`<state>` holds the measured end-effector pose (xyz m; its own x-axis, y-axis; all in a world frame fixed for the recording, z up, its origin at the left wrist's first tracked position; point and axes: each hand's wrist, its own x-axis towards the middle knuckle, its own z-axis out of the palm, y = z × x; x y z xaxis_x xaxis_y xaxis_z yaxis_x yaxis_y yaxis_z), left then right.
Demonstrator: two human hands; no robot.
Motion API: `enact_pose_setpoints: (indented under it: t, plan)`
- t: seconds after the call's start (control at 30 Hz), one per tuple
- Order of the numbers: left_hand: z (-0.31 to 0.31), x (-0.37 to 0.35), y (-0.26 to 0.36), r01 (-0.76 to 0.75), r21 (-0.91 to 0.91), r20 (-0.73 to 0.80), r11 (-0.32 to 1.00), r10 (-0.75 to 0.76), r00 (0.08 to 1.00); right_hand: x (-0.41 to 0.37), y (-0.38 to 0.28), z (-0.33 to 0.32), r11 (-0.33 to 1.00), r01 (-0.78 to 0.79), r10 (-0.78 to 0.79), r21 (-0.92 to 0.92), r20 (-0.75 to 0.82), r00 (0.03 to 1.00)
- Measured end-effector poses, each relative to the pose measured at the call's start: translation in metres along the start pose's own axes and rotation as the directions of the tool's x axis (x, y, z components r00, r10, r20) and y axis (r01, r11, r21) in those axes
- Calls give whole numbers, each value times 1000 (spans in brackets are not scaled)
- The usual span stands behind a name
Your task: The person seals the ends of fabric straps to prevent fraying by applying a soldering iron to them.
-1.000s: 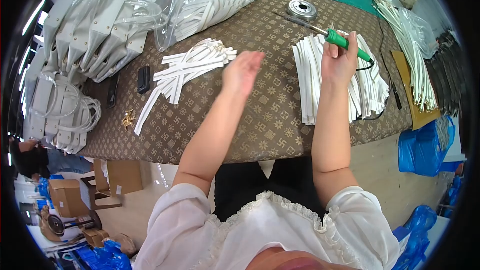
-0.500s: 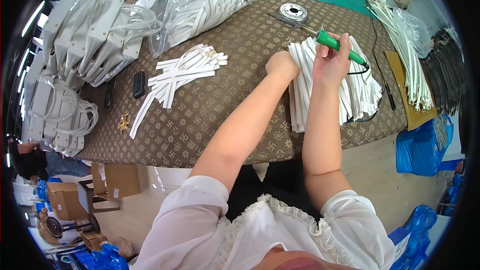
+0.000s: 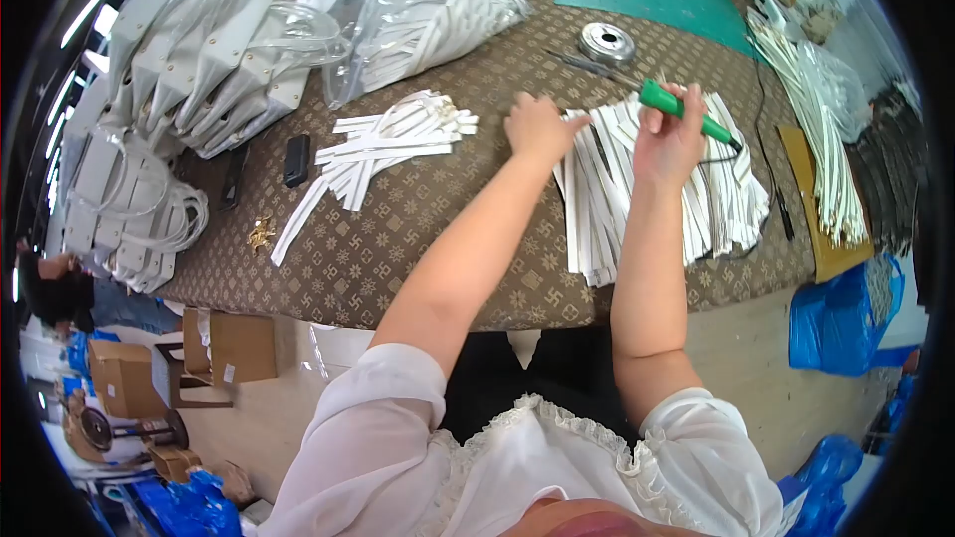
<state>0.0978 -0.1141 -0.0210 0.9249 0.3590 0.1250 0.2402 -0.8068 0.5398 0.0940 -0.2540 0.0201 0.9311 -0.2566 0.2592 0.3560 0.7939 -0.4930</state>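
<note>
While the right hand point(image 3: 668, 139) extends forward: fingers curled round a green-handled tool point(image 3: 661, 97)
Left hand point(image 3: 538, 129): fingers bent, thumb spread; hold unclear
White strips point(image 3: 593, 229): narrow, bunched near the left hand, on the tablecloth point(image 3: 517, 268)

L hand point(image 3: 540, 129) has shifted L rel. to strip pile point(image 3: 615, 179) since last pic, thumb now pointing twd it.

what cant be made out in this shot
Head view:
Part of the white strip pile: hidden by the right hand.
Palm of the left hand: hidden by its own back.
Top of the clear bag: cut off by top edge.
Gold-coloured pieces' shapes: too small.
</note>
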Motion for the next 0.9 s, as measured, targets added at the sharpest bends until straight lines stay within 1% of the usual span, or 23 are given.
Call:
enact_pose_setpoints:
  t: [0.03, 0.1, 0.13, 0.2, 0.23, 0.27, 0.33, 0.37, 0.4, 0.43, 0.47, 0.5, 0.53, 0.57, 0.6, 0.63, 0.67, 0.7, 0.73, 0.77, 0.8, 0.87, 0.9]
  plan:
    - [1, 6, 5, 48, 75, 105, 996, -55, 993, 1, 1, -2, 1000, -2, 2, -11, -7, 1000]
    - [9, 12, 8, 8, 103, 108, 995, -19, 994, 4, 4, -1, 1000, -23, 23, 3, 15, 1000]
    - [12, 17, 7, 24, 105, 83, 994, -33, 996, 4, 3, -2, 1000, -17, 17, -3, 0, 1000]
    - [14, 25, 8, 26, -65, 211, 998, -12, 977, 4, 2, -2, 1000, -10, 10, -4, -7, 1000]
    - [13, 24, 7, 28, -64, 200, 998, -15, 980, 3, 0, -2, 1000, 8, -8, -13, -9, 1000]
    - [13, 21, 6, -37, -89, 95, 995, 46, 994, 2, -1, -1, 999, 26, -26, -23, -13, 1000]
    - [11, 16, 1, -172, -112, -116, 979, 159, 980, 3, 3, 4, 999, 38, -38, -26, -14, 999]
    - [6, 16, -1, -169, -108, -119, 980, 156, 981, 1, 3, 9, 994, 73, -73, -80, 6, 997]
    - [2, 16, -5, -178, -331, -55, 927, 170, 984, -2, 2, 14, 984, 111, -108, -138, 24, 994]
    - [-4, 14, -9, -163, -539, 9, 826, 199, 980, -5, 2, 16, 968, 151, -145, -199, 42, 989]
    - [-8, 9, -12, -120, -720, 68, 683, 243, 968, -8, 2, 18, 966, 151, -147, -208, 36, 989]
    - [-12, 3, -17, -111, -726, 82, 679, 245, 966, -12, 3, 20, 923, 202, -162, -326, 146, 976]
    - [-19, -3, -22, -85, -856, 67, 510, 272, 960, -13, 5, 22, 862, 264, -162, -433, 257, 953]
    - [-28, -8, -27, -53, -946, 46, 319, 296, 954, -14, 5, 24, 784, 332, -146, -524, 364, 920]
    - [-42, -17, -33, -51, -945, 54, 324, 308, 950, -13, 7, 24, 775, 334, -149, -537, 359, 921]
    - [-57, -28, -38, -50, -943, 62, 329, 320, 945, -12, 10, 23, 618, 517, -143, -592, 562, 815]
    - [-68, -37, -43, -40, -945, 72, 324, 325, 943, -14, 12, 22, 442, 684, -82, -580, 734, 675]
    - [-77, -45, -49, -29, -937, 81, 348, 297, 951, -21, 13, 27, 434, 681, -76, -590, 729, 680]
    - [-81, -52, -55, -17, -928, 89, 373, 266, 960, -31, 13, 34, 441, 635, 68, -634, 729, 681]
    - [-81, -55, -59, -6, -930, 98, 368, 265, 959, -37, 15, 38, 441, 587, 212, -679, 715, 667]
    - [-80, -59, -63, -36, -923, 67, 383, 254, 965, -39, 18, 37, 434, 583, 221, -687, 708, 671]
    - [-78, -63, -70, -95, -906, 4, 413, 233, 973, -41, 27, 35, 477, 606, 267, -636, 762, 589]
    - [-79, -64, -73, -86, -909, 11, 407, 230, 973, -42, 30, 34, 501, 616, 288, -608, 788, 545]
